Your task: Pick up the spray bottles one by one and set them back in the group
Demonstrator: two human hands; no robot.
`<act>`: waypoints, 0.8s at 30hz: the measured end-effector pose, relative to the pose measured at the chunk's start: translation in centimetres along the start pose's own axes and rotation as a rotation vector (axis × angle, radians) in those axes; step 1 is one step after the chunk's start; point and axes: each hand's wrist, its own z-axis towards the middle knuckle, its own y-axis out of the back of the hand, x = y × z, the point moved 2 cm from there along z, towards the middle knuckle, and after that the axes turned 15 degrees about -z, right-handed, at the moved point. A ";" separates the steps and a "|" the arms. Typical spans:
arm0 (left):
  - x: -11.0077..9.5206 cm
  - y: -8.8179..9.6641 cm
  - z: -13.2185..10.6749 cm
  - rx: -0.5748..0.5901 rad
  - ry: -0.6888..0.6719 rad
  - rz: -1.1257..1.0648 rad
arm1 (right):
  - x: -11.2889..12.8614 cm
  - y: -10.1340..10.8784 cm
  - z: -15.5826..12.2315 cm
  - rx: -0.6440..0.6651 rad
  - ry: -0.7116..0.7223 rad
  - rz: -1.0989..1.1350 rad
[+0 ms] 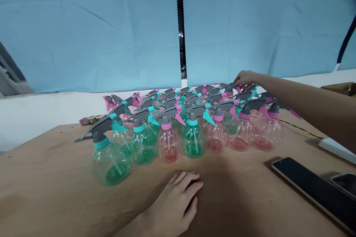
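Note:
Several small clear spray bottles stand grouped on a brown table [41,177], some green-tinted with teal collars [111,161], some pink-tinted with pink collars [167,144], all with grey trigger heads. My left hand [178,200] lies flat on the table in front of them, fingers stretched out, holding nothing. My right hand [244,78] reaches over the group to the back row, its fingers curled down onto the grey head of a spray bottle [230,88] there.
A dark phone [314,189] lies on the table at the right, a second dark screen [346,183] beside it. A white strip [336,150] and a red wire [300,127] lie further right. A blue cloth backdrop [97,33] hangs behind.

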 end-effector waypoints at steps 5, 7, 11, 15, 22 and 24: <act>-0.1 0.1 0.0 -0.023 -0.012 -0.002 | -0.1 3.5 -1.6 -0.198 -0.003 0.078; -0.1 0.1 0.0 -0.031 -0.014 0.006 | -0.4 5.4 -2.6 -0.302 0.017 0.126; -0.1 0.0 -0.1 -0.038 -0.020 0.021 | -0.7 9.4 -5.5 -0.608 0.075 0.275; -0.3 0.0 -0.1 -0.029 -0.018 0.018 | -0.3 12.3 -9.8 -0.979 0.204 0.467; 1.0 0.1 -0.2 -0.321 0.055 -0.185 | 3.1 7.9 -19.9 -0.865 0.715 0.921; 1.8 0.4 -0.3 -0.512 0.058 -0.324 | 4.2 4.6 -22.7 -0.734 0.767 0.897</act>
